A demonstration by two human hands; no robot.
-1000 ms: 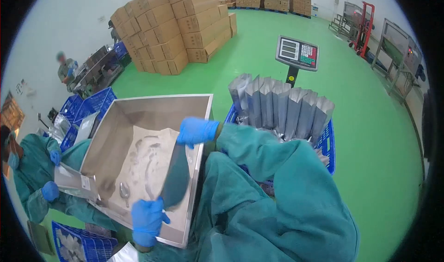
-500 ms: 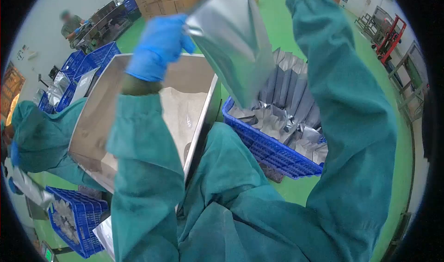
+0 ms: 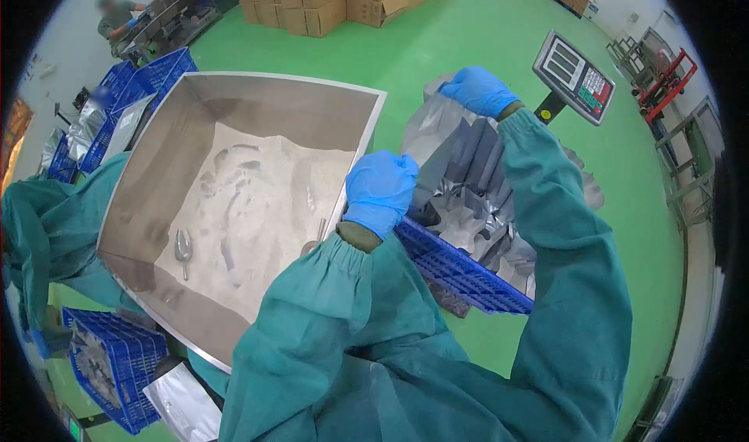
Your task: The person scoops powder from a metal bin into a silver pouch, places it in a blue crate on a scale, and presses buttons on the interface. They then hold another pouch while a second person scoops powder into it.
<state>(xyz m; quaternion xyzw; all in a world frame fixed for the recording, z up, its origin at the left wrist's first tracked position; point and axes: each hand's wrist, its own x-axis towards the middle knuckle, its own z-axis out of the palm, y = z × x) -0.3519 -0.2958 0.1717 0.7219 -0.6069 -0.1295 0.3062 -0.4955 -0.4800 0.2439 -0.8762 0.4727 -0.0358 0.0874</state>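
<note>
Both my hands wear blue gloves. My right hand (image 3: 477,92) pinches the upper edge of a silver foil bag (image 3: 427,132) above the blue crate (image 3: 468,270). My left hand (image 3: 381,194) is closed at the bag's near left side, beside the steel bin's right rim. Its fingertips are partly hidden, but the bag's edge runs into them. Inside the crate, several foil bags (image 3: 476,227) stand packed together, partly covered by the bag and my right sleeve.
The steel bin (image 3: 257,85) to my left holds pale powder (image 3: 265,200) with a metal scoop (image 3: 183,247) on it. A scale display (image 3: 573,77) rises behind the crate. A co-worker's green sleeve (image 3: 62,208) is left of the bin, near another blue crate (image 3: 125,364).
Both hands have come down and the bag with them, from high in front of me to above the crate. My left hand has moved right. The scale display now shows.
</note>
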